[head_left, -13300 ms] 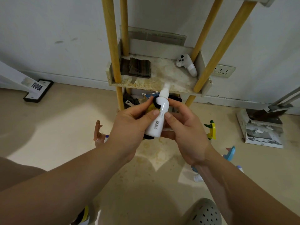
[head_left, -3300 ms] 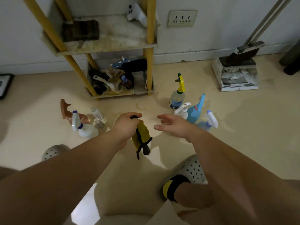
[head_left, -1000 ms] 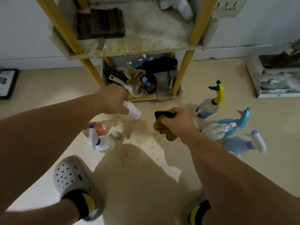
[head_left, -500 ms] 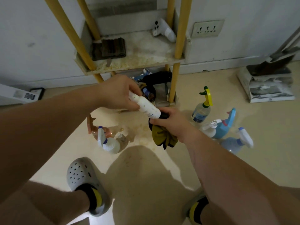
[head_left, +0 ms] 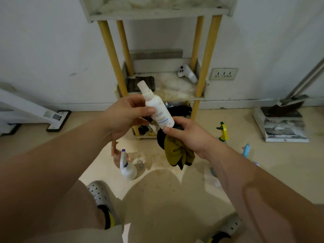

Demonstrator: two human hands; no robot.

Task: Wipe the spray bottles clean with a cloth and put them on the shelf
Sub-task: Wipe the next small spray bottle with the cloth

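A small white spray bottle (head_left: 157, 106) is held up in front of the shelf (head_left: 175, 95), tilted with its cap to the upper left. My left hand (head_left: 126, 116) grips its middle between thumb and fingers. My right hand (head_left: 189, 135) holds a yellow and black cloth (head_left: 177, 153) that hangs below it, and its thumb touches the bottle's base. On the floor stand a white trigger bottle (head_left: 127, 165) beside a brown one (head_left: 114, 151) at the left, and a yellow-green trigger bottle (head_left: 223, 131) and a blue one (head_left: 245, 149) at the right.
The shelf has yellow posts (head_left: 206, 58); its middle board holds a dark folded cloth (head_left: 141, 84) and a white controller (head_left: 186, 73). The bottom board is crammed with clutter (head_left: 178, 111). A dustpan (head_left: 282, 123) sits at the right wall, a mop head (head_left: 57, 120) at the left.
I have raised the white bottle higher in front of the shelf and tipped it more upright. The cloth hand has come up under its base. The view has lifted towards the wall.
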